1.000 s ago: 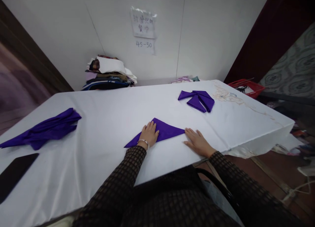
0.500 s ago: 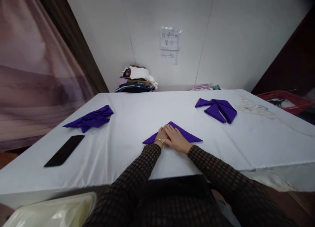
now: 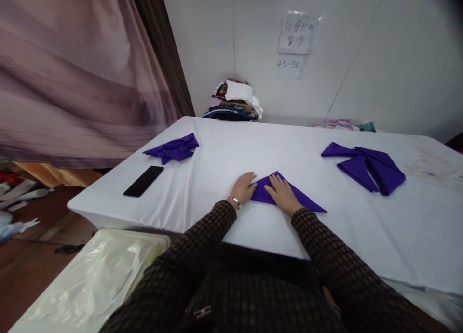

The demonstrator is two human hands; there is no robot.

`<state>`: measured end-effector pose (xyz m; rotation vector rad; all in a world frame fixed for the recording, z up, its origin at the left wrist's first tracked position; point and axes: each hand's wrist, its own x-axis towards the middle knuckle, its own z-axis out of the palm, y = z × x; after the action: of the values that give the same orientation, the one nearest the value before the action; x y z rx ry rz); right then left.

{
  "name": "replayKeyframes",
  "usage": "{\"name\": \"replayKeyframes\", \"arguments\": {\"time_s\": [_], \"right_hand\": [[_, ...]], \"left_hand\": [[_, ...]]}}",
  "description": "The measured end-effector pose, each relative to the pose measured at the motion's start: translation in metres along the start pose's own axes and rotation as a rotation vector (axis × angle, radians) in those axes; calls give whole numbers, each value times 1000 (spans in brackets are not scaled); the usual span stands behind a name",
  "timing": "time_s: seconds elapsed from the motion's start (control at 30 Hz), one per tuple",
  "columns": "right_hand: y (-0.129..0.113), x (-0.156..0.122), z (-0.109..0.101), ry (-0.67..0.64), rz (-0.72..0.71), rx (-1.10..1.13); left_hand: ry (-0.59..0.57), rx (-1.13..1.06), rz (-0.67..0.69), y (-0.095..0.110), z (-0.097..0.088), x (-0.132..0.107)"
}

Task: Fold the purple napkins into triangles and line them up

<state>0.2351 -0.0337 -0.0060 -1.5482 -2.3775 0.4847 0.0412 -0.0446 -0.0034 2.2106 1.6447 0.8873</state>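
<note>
Purple napkin (image 3: 302,204), triangular, on white table (image 3: 217,150): pressed under left hand (image 3: 244,188) and right hand (image 3: 282,194), fingers laid flat, nothing gripped. Crease is best smoothed outward, edges aligned.

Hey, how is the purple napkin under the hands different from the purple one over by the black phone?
The middle napkin is folded into a flat, sharp triangle; the left napkin, beyond the phone, lies loosely bunched and wrinkled. The middle napkin has the left hand and right hand flat on it; nothing touches the left napkin. Both are the same purple and lie on the white table.
</note>
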Motion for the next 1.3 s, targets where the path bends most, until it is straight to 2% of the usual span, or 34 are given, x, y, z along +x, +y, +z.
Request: {"name": "replayKeyframes", "arguments": {"time_s": [0.13,0.23,0.3,0.43,0.53,0.73,0.87,1.13,1.23,1.3], "right_hand": [[-1,-1,1,-11,-15,-100],[0,-2,2,-4,-26,-125],[0,-2,3,2,-30,-135],[2,-2,5,9,-37,-159],[4,-2,5,8,-45,-172],[7,-4,2,-21,-95,-175],[7,-5,0,-21,-111,-171],[1,-5,-4,-34,-104,-135],[-1,-6,-6,-32,-105,-132],[-2,-7,-6,-30,-104,-134]], "left_hand": [[128,-8,-172,-40,-42,-44],[116,-51,-150,-47,-55,-63],[59,-43,-150,-42,-55,-65],[-53,-10,-242,-29,-50,-57],[-104,-27,-263,-26,-49,-52],[-205,-24,-216,-30,-56,-54],[-245,-5,-132,-31,-61,-57],[-193,130,-40,-38,-61,-64],[-114,220,-40,-35,-65,-65],[-42,255,-28,-24,-65,-63]]}}
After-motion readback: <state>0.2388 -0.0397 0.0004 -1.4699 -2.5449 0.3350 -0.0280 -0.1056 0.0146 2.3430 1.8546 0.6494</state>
